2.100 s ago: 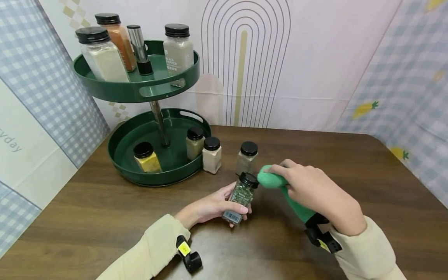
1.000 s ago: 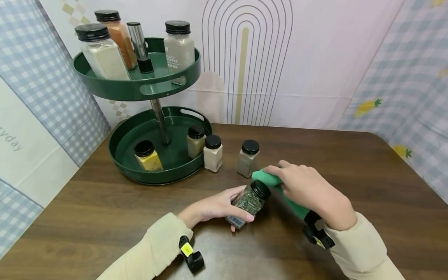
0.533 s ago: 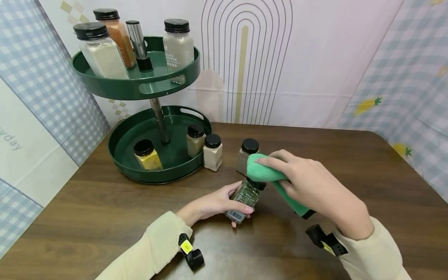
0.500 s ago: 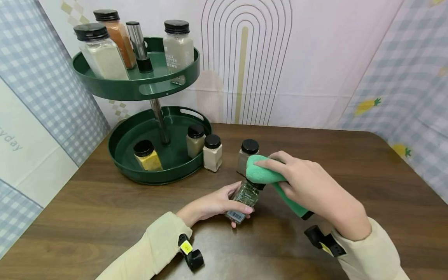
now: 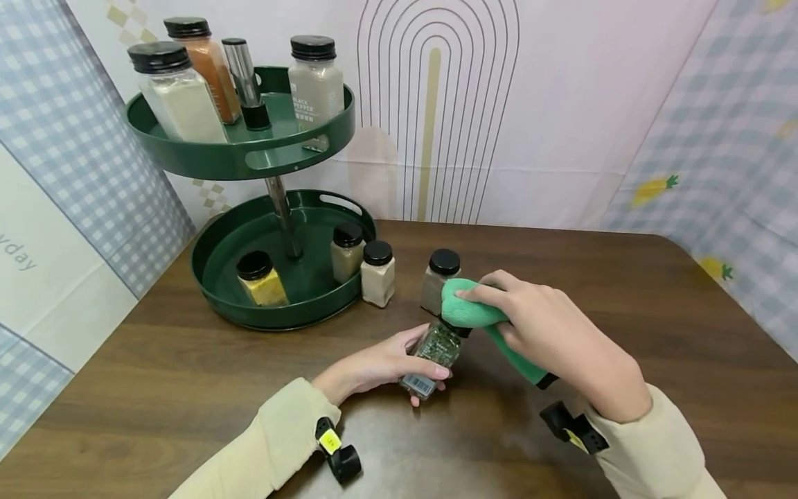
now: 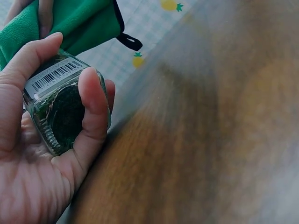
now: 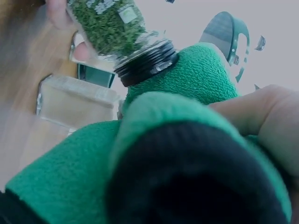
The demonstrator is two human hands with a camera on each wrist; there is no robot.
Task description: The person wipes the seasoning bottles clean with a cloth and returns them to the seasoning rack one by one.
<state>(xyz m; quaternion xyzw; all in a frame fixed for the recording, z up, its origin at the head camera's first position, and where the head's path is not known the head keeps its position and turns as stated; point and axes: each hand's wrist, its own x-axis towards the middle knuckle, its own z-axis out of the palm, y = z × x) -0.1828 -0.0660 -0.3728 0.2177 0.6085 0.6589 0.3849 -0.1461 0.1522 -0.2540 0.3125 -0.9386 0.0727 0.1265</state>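
Note:
My left hand [image 5: 386, 367] grips a glass spice jar [image 5: 440, 344] of dried green herbs, tilted with its black lid up and to the right. Its barcode label and square base face the left wrist view, fingers and thumb wrapped round the sides. A bunched green cloth [image 5: 470, 305] with black edging is pinched in my right hand [image 5: 542, 326]. The cloth lies against the jar's black lid [image 7: 147, 63] in the right wrist view and covers part of it in the head view. Just behind the cloth stands a grey-beige spice jar [image 5: 433, 287], partly hidden.
A two-tier green rack [image 5: 283, 319] stands at the left. Its upper tray holds large jars and a steel grinder [image 5: 246, 83]; below are a yellow spice jar [image 5: 264, 284] and a beige one [image 5: 346, 256]. A pale jar [image 5: 377, 277] stands against the rack's right side.
The right hand has brought the green cloth from beside the herb jar over onto its lid. The left hand has turned the jar slightly and still holds it.

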